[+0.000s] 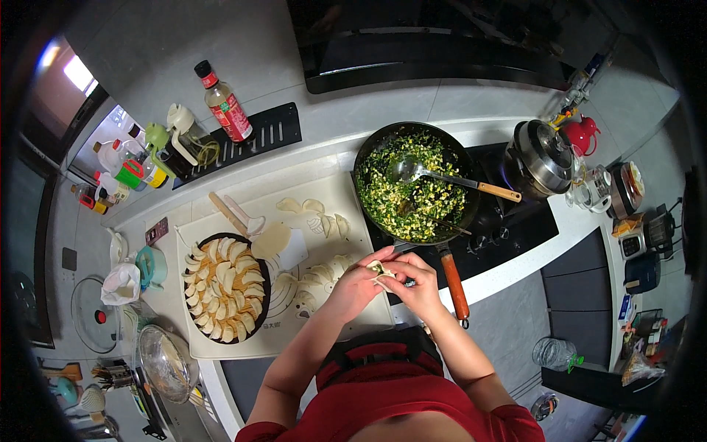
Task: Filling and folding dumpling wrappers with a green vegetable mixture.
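Between my two hands is a partly folded dumpling, with green filling showing at its open middle. My left hand cups it from the left, while the fingers of my right hand pinch its wrapper edge. Just beyond them a black wok holds chopped green and yellow filling. A metal spoon with a wooden handle rests in it. To the left, a round tray is covered with folded dumplings. More dumplings lie on the pale mat, beside a flat wrapper.
A rolling pin lies behind the tray. The wok's wooden handle juts over the counter's front edge. A lidded steel pot stands on the stove's right burner. A sauce bottle stands on the black rack. A glass bowl sits at lower left.
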A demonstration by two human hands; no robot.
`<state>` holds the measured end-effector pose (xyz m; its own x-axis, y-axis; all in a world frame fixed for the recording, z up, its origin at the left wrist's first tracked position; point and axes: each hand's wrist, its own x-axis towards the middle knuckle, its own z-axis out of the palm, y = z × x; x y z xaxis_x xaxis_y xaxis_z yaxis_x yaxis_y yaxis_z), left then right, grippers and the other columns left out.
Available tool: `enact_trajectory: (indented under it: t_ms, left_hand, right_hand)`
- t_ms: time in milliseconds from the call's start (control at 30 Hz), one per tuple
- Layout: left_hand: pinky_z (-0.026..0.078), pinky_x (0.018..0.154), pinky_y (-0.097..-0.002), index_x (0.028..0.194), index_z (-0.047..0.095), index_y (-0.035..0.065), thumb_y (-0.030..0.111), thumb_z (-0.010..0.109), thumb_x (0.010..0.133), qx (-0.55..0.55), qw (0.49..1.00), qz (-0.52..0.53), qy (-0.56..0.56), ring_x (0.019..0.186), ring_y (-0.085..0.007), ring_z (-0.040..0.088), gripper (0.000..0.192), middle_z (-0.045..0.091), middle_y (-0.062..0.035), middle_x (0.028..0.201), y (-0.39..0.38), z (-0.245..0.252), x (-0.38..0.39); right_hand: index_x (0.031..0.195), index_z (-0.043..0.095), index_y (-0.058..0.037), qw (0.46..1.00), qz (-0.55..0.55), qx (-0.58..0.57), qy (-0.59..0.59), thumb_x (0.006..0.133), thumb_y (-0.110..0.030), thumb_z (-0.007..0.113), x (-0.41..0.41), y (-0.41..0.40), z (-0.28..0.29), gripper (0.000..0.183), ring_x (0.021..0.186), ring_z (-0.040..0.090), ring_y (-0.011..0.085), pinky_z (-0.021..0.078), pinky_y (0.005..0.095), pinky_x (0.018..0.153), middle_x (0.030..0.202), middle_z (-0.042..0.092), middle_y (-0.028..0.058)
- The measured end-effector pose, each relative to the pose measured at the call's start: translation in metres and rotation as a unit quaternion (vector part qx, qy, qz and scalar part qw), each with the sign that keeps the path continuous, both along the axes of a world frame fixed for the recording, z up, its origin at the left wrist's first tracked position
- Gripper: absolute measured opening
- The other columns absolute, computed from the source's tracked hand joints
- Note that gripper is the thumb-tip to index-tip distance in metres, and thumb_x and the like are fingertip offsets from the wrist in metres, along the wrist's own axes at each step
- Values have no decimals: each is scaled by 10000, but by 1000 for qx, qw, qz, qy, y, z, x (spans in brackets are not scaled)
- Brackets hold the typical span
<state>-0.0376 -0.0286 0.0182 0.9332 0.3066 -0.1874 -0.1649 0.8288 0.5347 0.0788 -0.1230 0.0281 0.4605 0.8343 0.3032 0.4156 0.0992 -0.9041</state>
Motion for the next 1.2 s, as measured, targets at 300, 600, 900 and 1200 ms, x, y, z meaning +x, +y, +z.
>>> enact_trajectory:
  t_ms: [300,600,900,1200]
  left_hand:
    - [341,954,-377,1270,373,45,254,371,885,-34,997,66,34,1131,-203,430,438,435,-114,1265,-12,-2,10]
    - [378,906,-380,1133,486,30,295,325,884,-6,993,63,98,1018,-209,516,397,537,-104,1111,-13,-9,10]
    - [364,885,-367,1281,372,75,377,304,894,-12,993,68,95,1051,-171,479,496,502,-68,1157,-12,-1,9]
    - [322,935,-395,1335,261,74,413,282,901,-29,997,41,58,1091,-210,465,551,456,-111,1246,-13,-1,10]
  right_hand:
    - [759,645,-32,970,-98,130,-182,640,-15,697,-4,-1,-14,131,566,533,192,426,269,493,714,577,53]
    - [871,613,-46,990,-28,54,-129,638,-55,715,1,-3,-15,254,585,495,182,425,264,527,725,526,48]
    - [987,630,-38,999,-2,-22,-34,648,-32,721,3,0,-1,351,551,446,95,408,218,521,756,535,30]
    - [826,668,-23,986,-40,78,-139,636,-44,704,-2,0,-12,195,622,573,178,461,248,536,716,557,68]
